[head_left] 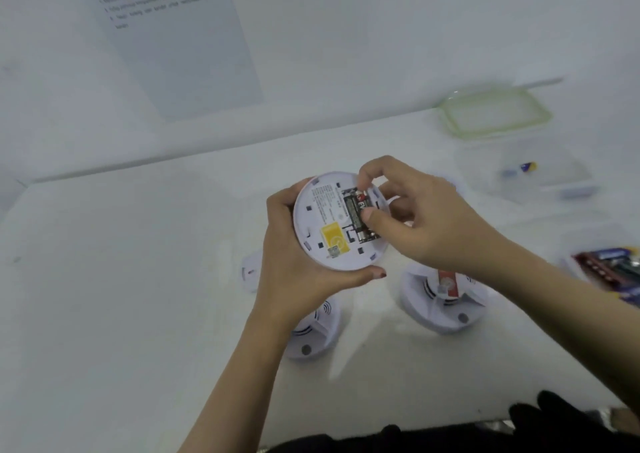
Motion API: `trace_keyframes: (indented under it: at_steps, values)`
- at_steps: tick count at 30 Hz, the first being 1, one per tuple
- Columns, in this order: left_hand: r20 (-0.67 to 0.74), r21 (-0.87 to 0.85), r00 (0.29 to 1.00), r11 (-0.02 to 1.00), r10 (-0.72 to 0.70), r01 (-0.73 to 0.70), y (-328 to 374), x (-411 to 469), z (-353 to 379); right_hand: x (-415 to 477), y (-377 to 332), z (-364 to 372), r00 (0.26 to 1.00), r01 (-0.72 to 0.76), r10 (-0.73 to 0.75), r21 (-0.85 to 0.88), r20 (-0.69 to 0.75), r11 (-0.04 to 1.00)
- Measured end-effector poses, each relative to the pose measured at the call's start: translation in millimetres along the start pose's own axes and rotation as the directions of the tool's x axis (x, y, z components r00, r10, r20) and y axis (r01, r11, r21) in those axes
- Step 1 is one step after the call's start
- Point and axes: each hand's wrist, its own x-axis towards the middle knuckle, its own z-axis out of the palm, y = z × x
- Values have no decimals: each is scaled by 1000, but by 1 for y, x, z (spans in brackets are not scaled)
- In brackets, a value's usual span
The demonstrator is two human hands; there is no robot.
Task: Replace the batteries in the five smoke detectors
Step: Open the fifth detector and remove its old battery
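Left hand (291, 262) grips the smoke detector (322, 217) by its rim, fingers curled round the far-left edge and thumb clamped on the near edge. It holds the unit above the table (121, 279) at centre, back side facing us. Right hand (422, 217) comes in from the right, fingers curled. Its thumb presses on the battery (360, 207) and the forefinger tip sits at the battery's far end, so we call it a pinch on the battery. The battery, black with a red end, lies in the open compartment on the detector's right half, with a second dark cell just beside it on the left. A yellow sticker (331, 238) sits on the near part of the back.

On the table below the hands we see a second detector (311, 335), near left and face up. A third detector (446, 300) stands near right with a red label on top, partly hidden by the right forearm. A white round piece (250, 273) peeks out left of the left wrist; we cannot tell what it is.

Far right there is a clear plastic box (554, 182) with a small blue-and-yellow item (528, 167) inside, blurred. A green-rimmed lid (495, 113) lies beyond it by the wall. A red and blue pack (609, 269) sits at the right edge, blurred. A printed sheet (173, 37) hangs on the wall at far left, its text unreadable.
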Motion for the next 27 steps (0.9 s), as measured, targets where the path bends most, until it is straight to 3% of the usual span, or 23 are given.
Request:
trace_keyframes:
  at_steps: [4,12,18,22,27]
  values:
    - [68,-1,995,997,80,-80,4,3,24,-16,7,-25,999,-46,46,15,11,999]
    - [139,-32,987,996,82,-78,20,9,71,-41,23,-69,997,-82,82,10,5,997]
    - [183,-69,975,991,127,-116,34,15,110,-67,40,-96,987,-80,93,108,-129,991]
    - [190,-65,974,991,124,-114,41,20,134,-85,49,-111,966,7,-5,4,-260,1000]
    - [245,-63,963,993,108,-96,49,17,163,-103,64,-138,968,-42,56,60,-246,997]
